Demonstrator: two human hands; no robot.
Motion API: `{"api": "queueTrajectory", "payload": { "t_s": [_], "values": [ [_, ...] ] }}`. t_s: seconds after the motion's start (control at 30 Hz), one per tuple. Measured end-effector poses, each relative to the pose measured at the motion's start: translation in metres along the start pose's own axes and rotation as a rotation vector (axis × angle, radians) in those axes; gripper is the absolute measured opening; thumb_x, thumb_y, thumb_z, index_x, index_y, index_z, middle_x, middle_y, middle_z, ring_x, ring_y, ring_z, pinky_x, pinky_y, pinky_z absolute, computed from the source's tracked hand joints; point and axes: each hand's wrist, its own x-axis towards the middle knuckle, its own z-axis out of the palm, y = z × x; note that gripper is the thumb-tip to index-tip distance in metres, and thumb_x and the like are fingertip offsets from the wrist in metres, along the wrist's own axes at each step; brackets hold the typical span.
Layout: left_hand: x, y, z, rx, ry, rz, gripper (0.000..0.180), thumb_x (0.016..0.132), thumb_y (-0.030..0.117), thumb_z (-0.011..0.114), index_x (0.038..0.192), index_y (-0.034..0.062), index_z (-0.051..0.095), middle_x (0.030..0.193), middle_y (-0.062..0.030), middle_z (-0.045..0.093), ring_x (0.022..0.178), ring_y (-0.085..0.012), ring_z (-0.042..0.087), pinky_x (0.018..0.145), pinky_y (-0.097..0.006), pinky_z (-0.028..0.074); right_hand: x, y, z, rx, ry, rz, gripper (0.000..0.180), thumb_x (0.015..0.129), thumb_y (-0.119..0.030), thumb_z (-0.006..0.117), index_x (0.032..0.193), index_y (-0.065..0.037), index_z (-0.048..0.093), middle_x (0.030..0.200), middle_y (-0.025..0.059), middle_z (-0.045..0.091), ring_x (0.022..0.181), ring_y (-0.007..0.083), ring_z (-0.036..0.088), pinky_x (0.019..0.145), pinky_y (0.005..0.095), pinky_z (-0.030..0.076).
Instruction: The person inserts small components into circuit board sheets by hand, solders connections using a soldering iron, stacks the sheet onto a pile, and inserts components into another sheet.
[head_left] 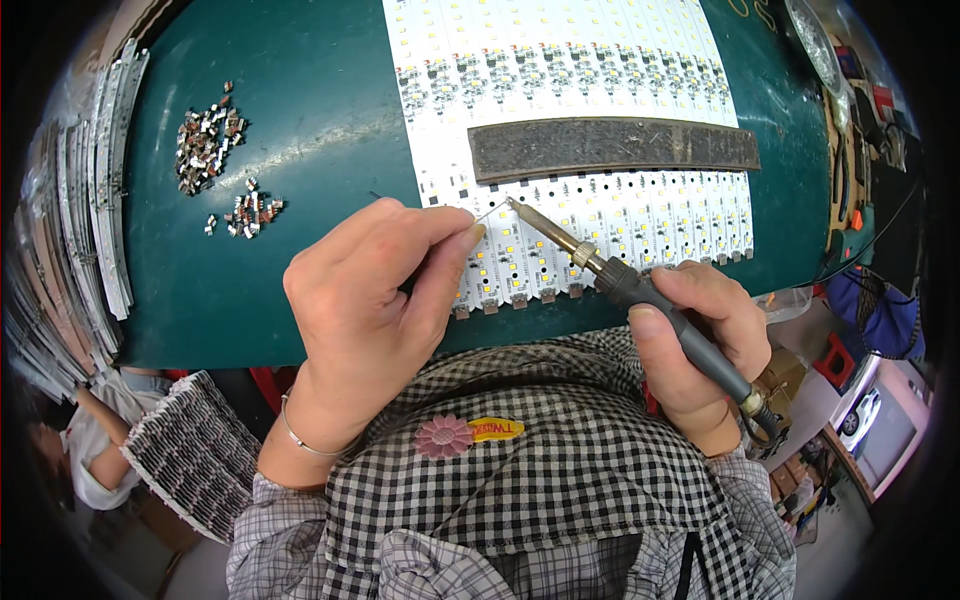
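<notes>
Your left hand (375,290) is curled over the near edge of the bench (290,130), fingers bent in and thumb pressed against the forefinger, pinching a thin solder wire (488,210). The wire runs out from that pinch to the right and ends just at the tip of the soldering iron (600,265). A thin bracelet (300,440) sits on that wrist.

Your right hand (700,340) is closed around the dark handle of the soldering iron, thumb laid along the top and the other fingers wrapped beneath. The iron slants up and to the left, its metal tip meeting the wire end over the white LED strip panel (600,70). Its cord leaves the handle behind your wrist.

The panel lies flat on the green bench, made of many narrow strips side by side, their near ends reaching the bench edge between your two hands. A dark flat bar (615,147) lies crosswise on the panel, well above the iron's tip. Whether the tip actually touches the panel I cannot tell.

Left of the panel, two small heaps of loose components (210,140) rest on the bench, well apart from your hands. Further left, stacks of white strips (100,180) stand along the bench rim.
</notes>
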Motion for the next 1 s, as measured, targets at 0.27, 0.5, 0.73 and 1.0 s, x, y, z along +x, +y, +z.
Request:
{"api": "queueTrajectory", "payload": {
  "t_s": [0.27,0.5,0.73,1.0],
  "values": [
    [0.000,-0.001,0.002,0.025,0.013,0.043,0.013,0.075,-0.004,0.076,0.083,0.0032,0.069,0.059,-0.0066,0.055,0.049,-0.0168,0.053,0.045,-0.029,0.039,-0.003,-0.001,0.002,-0.009,0.021,0.017,0.030,0.073,-0.007,0.083,0.095,0.002,0.065,0.067,0.0136,0.066,0.054,0.0204,0.065,0.048,0.0285,0.049],
    [-0.001,-0.005,0.005,0.027,-0.010,0.038,0.014,0.075,-0.004,0.076,0.083,0.0037,0.069,0.061,-0.0069,0.056,0.050,-0.0183,0.053,0.045,-0.029,0.039,-0.004,-0.004,0.003,-0.039,-0.025,0.001,0.031,0.073,-0.008,0.084,0.096,0.001,0.064,0.066,0.0125,0.065,0.053,0.0207,0.065,0.046,0.0295,0.048],
    [-0.004,-0.008,0.003,-0.052,0.005,-0.010,0.013,0.075,-0.005,0.076,0.083,0.0025,0.068,0.062,-0.0066,0.058,0.051,-0.0159,0.054,0.047,-0.027,0.041,-0.001,-0.005,0.003,-0.042,-0.059,-0.018,0.031,0.075,-0.007,0.083,0.098,0.001,0.064,0.067,0.0116,0.065,0.052,0.0193,0.063,0.047,0.0284,0.047],
    [0.000,-0.004,-0.009,-0.168,0.090,-0.146,0.008,0.079,-0.006,0.072,0.081,0.0000,0.067,0.067,-0.0013,0.057,0.055,-0.0060,0.047,0.048,-0.021,0.033,0.000,0.007,-0.027,0.294,0.523,0.135,0.022,0.088,-0.011,0.068,0.103,0.005,0.065,0.085,0.0113,0.065,0.064,0.0100,0.059,0.052,0.0197,0.045]
  ]
}}
